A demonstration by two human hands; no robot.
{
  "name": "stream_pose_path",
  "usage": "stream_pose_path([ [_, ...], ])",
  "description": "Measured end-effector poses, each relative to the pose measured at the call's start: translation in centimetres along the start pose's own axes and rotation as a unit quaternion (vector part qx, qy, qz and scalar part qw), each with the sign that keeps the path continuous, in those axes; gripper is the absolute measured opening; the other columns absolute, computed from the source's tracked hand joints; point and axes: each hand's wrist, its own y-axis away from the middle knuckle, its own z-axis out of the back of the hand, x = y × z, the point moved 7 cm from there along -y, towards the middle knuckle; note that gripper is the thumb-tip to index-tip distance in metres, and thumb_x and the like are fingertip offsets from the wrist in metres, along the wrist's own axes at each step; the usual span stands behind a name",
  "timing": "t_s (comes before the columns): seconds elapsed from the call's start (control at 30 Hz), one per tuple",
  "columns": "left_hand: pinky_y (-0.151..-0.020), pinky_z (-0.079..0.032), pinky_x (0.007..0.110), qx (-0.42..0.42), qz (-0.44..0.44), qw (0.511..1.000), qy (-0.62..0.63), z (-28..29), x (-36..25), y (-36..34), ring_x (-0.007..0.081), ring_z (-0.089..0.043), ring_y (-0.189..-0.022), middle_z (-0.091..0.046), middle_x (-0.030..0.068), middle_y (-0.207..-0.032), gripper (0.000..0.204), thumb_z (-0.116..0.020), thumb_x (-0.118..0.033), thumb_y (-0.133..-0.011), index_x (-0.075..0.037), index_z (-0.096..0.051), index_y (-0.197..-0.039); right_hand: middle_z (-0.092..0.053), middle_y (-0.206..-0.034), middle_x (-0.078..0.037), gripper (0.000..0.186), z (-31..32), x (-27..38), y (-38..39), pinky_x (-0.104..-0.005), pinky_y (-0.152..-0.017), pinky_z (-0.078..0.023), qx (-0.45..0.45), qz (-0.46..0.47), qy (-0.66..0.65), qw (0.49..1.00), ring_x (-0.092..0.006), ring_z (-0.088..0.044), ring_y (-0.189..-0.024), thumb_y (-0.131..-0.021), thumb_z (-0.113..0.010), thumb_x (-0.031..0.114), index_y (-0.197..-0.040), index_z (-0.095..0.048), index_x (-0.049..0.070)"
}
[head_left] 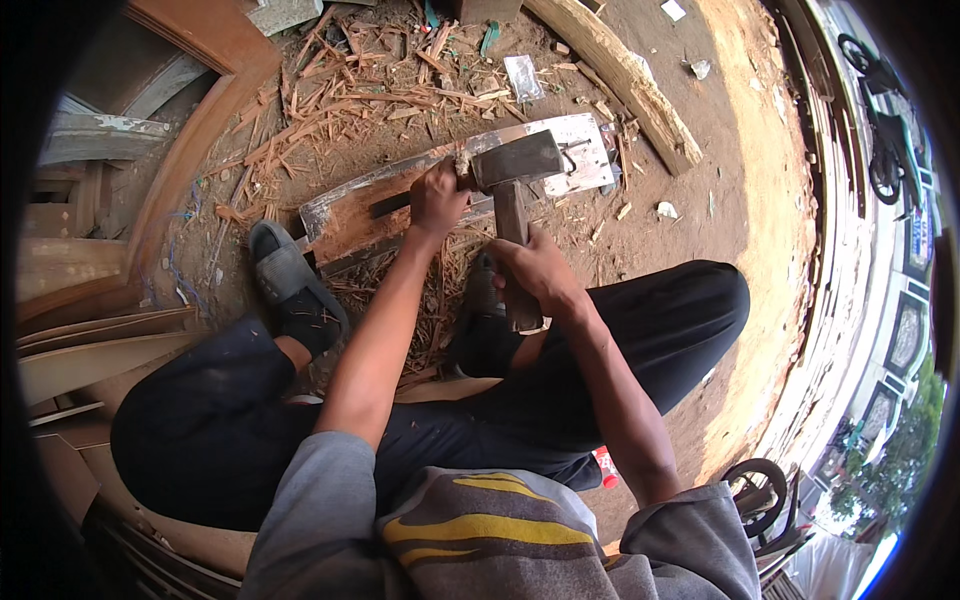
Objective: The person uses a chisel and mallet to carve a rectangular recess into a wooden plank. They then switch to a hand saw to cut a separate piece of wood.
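A dark, flat-bladed metal chisel (390, 204) is over a long red-brown timber plank w/ flaking white paint (345, 225), on the dirt ground in front of the person. L hand (438, 203) is wrapped round the chisel's upper part, blade poking out left; can't tell if the edge bites. R hand (540, 268) grips the wooden handle of a heavy, dark metal-headed hammer (518, 160), its head right by the chisel's butt (contact unclear from this angle). For clean work, prob. best to keep L fingers below the butt, meet it square & use short, steady blows. A grey sandal (285, 268) is near the plank's left end, so toes want watching. Reddish wood splinters (350, 100) litter the ground beyond, w/ a rough, pale-brown beam (630, 85) to the right.
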Motion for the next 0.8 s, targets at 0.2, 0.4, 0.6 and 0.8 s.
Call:
stream_pose_path([
  [0.2,-0.071,-0.052,0.04,-0.055,-0.044,0.997,0.022,-1.3,-0.6,-0.1,0.0339,-0.063,-0.078,-0.063,0.02,-0.086,0.052,-0.073,-0.018,-0.066,0.003,-0.052,-0.11,-0.049,-0.066,-0.004,0.017,4.8,2.6,1.4,-0.0271,-0.042,-0.042,-0.071,0.022,-0.156,0.985,-0.0108,-0.048,-0.049,-0.084,-0.06,0.014,-0.09,-0.048,0.003],
  [0.4,-0.072,-0.052,0.04,-0.054,-0.038,0.998,0.022,-0.9,-1.1,-0.5,0.0339,-0.063,-0.081,-0.063,0.0196,-0.088,0.053,-0.074,-0.022,-0.068,0.002,-0.051,-0.109,-0.049,-0.064,-0.004,0.012,6.9,3.8,-0.9,-0.0273,-0.045,-0.045,-0.29,0.149,-0.229,0.917,-0.0118,-0.05,-0.05,-0.081,-0.055,0.007,-0.083,-0.045,0.002],
  [0.6,-0.069,-0.051,0.04,-0.058,-0.047,0.997,-0.021,-1.3,0.4,0.0,0.0348,-0.063,-0.078,-0.063,0.0188,-0.083,0.052,-0.071,-0.025,-0.068,0.001,-0.05,-0.108,-0.05,-0.063,-0.005,0.016,-0.1,-1.0,-1.2,-0.0277,-0.043,-0.042,0.032,-0.01,-0.071,0.997,-0.0128,-0.049,-0.048,-0.08,-0.059,0.008,-0.089,-0.047,0.001],
  [0.8,-0.071,-0.052,0.04,-0.04,-0.056,0.998,0.0,-1.2,-0.9,0.3,0.0343,-0.063,-0.081,-0.062,0.0215,-0.086,0.047,-0.071,-0.024,-0.071,0.002,-0.051,-0.104,-0.048,-0.065,-0.004,0.011,8.0,3.1,-0.5,-0.0252,-0.045,-0.043,-0.137,0.075,-0.265,0.951,-0.0104,-0.047,-0.05,-0.082,-0.057,0.008,-0.086,-0.049,0.001],
])
